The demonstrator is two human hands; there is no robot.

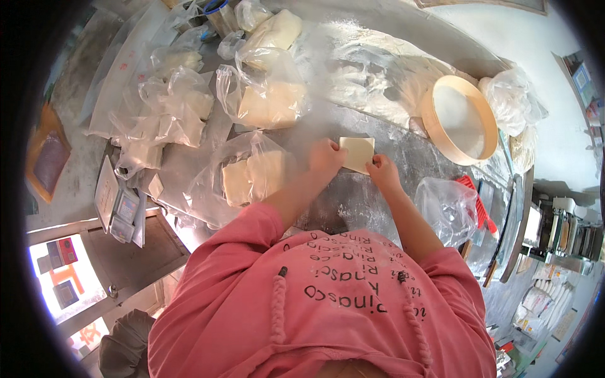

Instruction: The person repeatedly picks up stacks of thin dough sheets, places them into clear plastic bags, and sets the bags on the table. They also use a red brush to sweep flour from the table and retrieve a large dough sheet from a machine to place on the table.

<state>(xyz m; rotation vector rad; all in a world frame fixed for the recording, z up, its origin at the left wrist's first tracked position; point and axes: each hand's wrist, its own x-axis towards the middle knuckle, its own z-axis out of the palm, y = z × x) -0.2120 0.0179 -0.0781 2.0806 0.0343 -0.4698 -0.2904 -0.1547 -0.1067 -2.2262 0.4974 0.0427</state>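
My left hand [327, 158] grips the left edge of a pale square stack of dough sheets [357, 152], its thumb and fingers closed there. At the stack's lower right corner, my right hand [384, 171] pinches the edge. The stack is over the flour-dusted dark worktop [345, 198]; whether it rests flat or is slightly raised, I cannot tell. Left of my left forearm, an open clear plastic bag holds cut dough-sheet stacks [257, 175]. Farther back, another clear bag contains similar square stacks [274, 104].
A round wooden-rimmed sieve [427, 115] leans at the right near a spread of loose flour [364, 80]. A crumpled clear bag [442, 212] and a red plastic tool [478, 203] lie on the right. Several bagged dough stacks [182, 123] crowd the left, beside a small scale [125, 212].
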